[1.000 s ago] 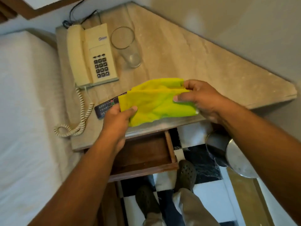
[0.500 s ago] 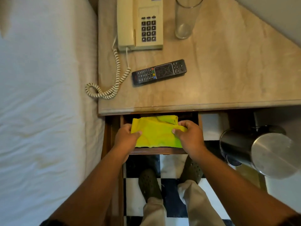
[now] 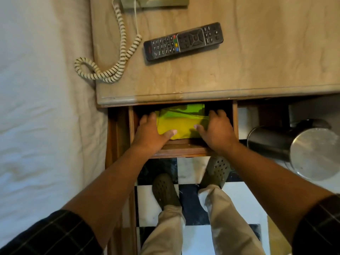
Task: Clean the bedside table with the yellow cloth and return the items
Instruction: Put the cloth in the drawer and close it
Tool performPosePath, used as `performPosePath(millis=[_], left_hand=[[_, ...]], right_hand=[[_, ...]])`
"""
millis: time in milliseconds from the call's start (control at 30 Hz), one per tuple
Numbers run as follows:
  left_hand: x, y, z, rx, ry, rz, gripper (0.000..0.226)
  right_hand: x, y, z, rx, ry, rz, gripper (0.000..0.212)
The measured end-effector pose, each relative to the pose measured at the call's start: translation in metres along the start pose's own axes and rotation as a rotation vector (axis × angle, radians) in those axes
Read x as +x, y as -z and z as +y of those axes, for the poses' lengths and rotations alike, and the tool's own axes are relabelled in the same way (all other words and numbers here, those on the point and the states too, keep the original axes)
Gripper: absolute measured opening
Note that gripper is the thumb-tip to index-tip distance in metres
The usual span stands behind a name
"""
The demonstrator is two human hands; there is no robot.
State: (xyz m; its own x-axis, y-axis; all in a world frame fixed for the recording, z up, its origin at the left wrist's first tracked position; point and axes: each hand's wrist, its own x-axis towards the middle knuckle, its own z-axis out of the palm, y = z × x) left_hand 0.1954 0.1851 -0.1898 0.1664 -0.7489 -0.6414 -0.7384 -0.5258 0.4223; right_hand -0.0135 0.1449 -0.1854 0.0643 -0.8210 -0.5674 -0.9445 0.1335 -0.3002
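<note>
The folded yellow cloth [image 3: 181, 124] lies inside the open wooden drawer [image 3: 181, 150] under the bedside table top [image 3: 239, 70]. My left hand [image 3: 152, 131] grips the cloth's left side, thumb pressed on top. My right hand [image 3: 215, 129] holds its right side the same way. On the table top a black remote [image 3: 184, 41] lies flat. The phone's base [image 3: 156, 1] shows only at the top edge, and its coiled cord [image 3: 110, 69] hangs over the table's left edge onto the bed.
A white bed [image 3: 42, 107] runs along the left of the table. A steel bin with a round lid [image 3: 311, 153] stands on the floor at the right. My feet in dark clogs [image 3: 165, 190] stand on black-and-white tiles just before the drawer.
Both hands carried the cloth from above the table top down into the open drawer and pushed it deeper. The view tilted down; the glass has left the frame.
</note>
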Motion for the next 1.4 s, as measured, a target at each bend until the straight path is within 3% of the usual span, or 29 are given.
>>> performPosePath(millis=[100,233,367,567,1100,1333,1400], left_hand=[[-0.036,0.020,0.004,0.203,-0.217,-0.003,0.124],[-0.060,0.035,-0.003,0.673,-0.460,0.148,0.148],[-0.058,0.035,-0.005,0.754,-0.440,0.233,0.158],[-0.036,0.035,0.007,0.739,-0.352,0.222,0.168],[-0.029,0.037,0.019,0.878,-0.453,0.210,0.166],[-0.016,0.047,0.030,0.889,-0.465,0.292,0.149],[-0.009,0.053,0.035,0.901,-0.474,0.301,0.151]], right_hand=[[-0.039,0.017,-0.002,-0.042,0.177,-0.011,0.087],[-0.072,0.027,-0.005,-0.268,0.481,0.128,0.099],[-0.074,0.029,-0.010,-0.425,0.581,0.201,0.124],[-0.047,0.043,-0.005,-0.632,0.455,0.117,0.152],[-0.030,0.046,-0.006,-0.676,0.490,0.127,0.157],[-0.017,0.057,-0.011,-0.624,0.516,0.231,0.132],[-0.009,0.064,-0.016,-0.623,0.512,0.215,0.136]])
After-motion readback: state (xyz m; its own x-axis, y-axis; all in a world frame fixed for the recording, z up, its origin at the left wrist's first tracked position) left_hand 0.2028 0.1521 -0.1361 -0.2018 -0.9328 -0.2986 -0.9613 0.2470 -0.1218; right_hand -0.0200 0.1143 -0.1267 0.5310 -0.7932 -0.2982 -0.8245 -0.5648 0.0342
